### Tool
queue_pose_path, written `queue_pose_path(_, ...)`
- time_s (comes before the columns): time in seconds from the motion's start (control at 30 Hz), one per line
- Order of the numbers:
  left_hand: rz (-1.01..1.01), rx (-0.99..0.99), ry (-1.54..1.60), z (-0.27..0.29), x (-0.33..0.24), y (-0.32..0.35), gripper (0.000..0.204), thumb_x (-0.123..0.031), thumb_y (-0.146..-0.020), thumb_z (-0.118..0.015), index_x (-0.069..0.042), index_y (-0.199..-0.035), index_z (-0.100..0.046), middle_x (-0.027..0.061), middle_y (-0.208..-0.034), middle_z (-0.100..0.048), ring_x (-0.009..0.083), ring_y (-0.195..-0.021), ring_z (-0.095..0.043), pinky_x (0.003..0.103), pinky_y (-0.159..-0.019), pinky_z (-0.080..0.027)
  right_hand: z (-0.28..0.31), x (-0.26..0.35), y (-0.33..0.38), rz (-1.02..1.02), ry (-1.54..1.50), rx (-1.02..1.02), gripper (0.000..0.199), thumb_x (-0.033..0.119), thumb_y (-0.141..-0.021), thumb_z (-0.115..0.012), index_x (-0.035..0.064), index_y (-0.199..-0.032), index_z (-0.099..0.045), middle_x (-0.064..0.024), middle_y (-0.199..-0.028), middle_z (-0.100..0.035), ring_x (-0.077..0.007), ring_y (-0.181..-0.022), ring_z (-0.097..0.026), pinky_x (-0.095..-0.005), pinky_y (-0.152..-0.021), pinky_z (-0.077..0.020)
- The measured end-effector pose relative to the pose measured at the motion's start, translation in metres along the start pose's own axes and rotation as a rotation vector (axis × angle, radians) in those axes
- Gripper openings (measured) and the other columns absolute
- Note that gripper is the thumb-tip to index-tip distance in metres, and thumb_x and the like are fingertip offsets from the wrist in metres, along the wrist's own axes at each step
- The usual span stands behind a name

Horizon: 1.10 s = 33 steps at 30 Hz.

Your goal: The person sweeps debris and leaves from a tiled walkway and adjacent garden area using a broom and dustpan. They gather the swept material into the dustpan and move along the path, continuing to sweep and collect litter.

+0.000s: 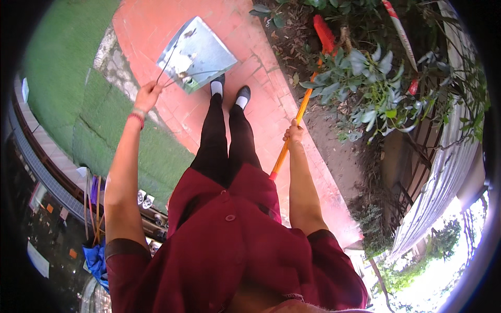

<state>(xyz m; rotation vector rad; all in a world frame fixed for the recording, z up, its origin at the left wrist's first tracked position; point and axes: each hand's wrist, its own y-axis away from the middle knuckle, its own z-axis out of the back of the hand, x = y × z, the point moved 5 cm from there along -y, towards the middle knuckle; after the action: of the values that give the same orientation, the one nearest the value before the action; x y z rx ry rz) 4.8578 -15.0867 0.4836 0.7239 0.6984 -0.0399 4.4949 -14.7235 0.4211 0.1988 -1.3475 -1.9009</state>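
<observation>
My left hand [148,96] is closed around the thin dark wire handle of a shiny metal dustpan [215,48]. The dustpan is held out in front of my feet, over the red paving. A few small dark bits and a bright patch of glare show in it. With my right hand [295,132] I grip a broom [303,106] by its orange-yellow stick. Its red bristles [323,34] are at the far end, over the planting bed beside the leaves. The broom's near end comes close to my right hip.
Red paving [250,21] runs under my feet, with green turf [68,68] to the left. On the right lies a soil bed [334,151] with a leafy shrub [365,68]. A red-and-white pole [401,34] leans there. A blue bag [95,261] sits at lower left.
</observation>
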Motion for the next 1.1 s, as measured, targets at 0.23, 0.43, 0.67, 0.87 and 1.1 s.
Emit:
queue_pose_path(0.23,-0.123,0.148,-0.246,-0.051,-0.078,-0.087,0.036,-0.036,-0.078,-0.047,-0.002,-0.073,-0.056,0.0167,-0.070,-0.056,0.0318,-0.067,-0.054,0.039,-0.062,-0.041,0.058,0.029,0.090,-0.038,-0.106,0.237,0.036,0.035,-0.085,-0.045,0.0154,-0.058,-0.031,0.0064,-0.042,-0.024,-0.0063,-0.031,-0.024,-0.0223,-0.030,-0.0239)
queue_pose_path(0.43,-0.254,0.173,-0.347,-0.094,-0.125,-0.126,0.036,-0.036,-0.077,-0.047,-0.001,-0.069,-0.052,0.0163,-0.068,-0.054,0.0319,-0.066,-0.052,0.039,-0.059,-0.040,0.103,0.040,0.098,-0.011,0.123,0.099,0.033,0.037,-0.085,-0.045,0.0132,-0.063,-0.036,0.0056,-0.044,-0.026,-0.0049,-0.031,-0.024,-0.0210,-0.029,-0.0212)
queue_pose_path(0.67,-0.342,0.254,-0.406,-0.126,-0.155,-0.154,0.036,-0.037,-0.079,-0.044,-0.003,-0.072,-0.054,0.0156,-0.071,-0.057,0.0326,-0.069,-0.054,0.039,-0.063,-0.042,0.022,0.042,0.038,0.018,0.126,-0.019,0.034,0.040,-0.082,-0.049,0.0124,-0.067,-0.036,0.0038,-0.044,-0.030,-0.0072,-0.031,-0.029,-0.0224,-0.027,-0.0247)
queue_pose_path(0.87,-0.363,0.267,-0.500,-0.150,-0.166,-0.159,0.037,-0.039,-0.081,-0.041,-0.005,-0.077,-0.055,0.0148,-0.075,-0.059,0.0320,-0.072,-0.056,0.041,-0.066,-0.042,0.035,0.015,0.123,-0.121,-0.191,0.309,0.034,0.037,-0.085,-0.044,0.0110,-0.065,-0.037,0.0044,-0.042,-0.028,-0.0054,-0.030,-0.025,-0.0206,-0.028,-0.0205)
queue_pose_path(1.1,-0.326,0.305,-0.577,-0.177,-0.174,-0.175,0.035,-0.038,-0.082,-0.040,-0.007,-0.086,-0.056,0.0156,-0.083,-0.060,0.0318,-0.079,-0.056,0.042,-0.072,-0.041,0.026,0.004,0.120,0.218,0.367,-0.042,0.034,0.034,-0.083,-0.049,0.0077,-0.063,-0.041,0.0026,-0.044,-0.036,-0.0067,-0.032,-0.034,-0.0227,-0.030,-0.0260)
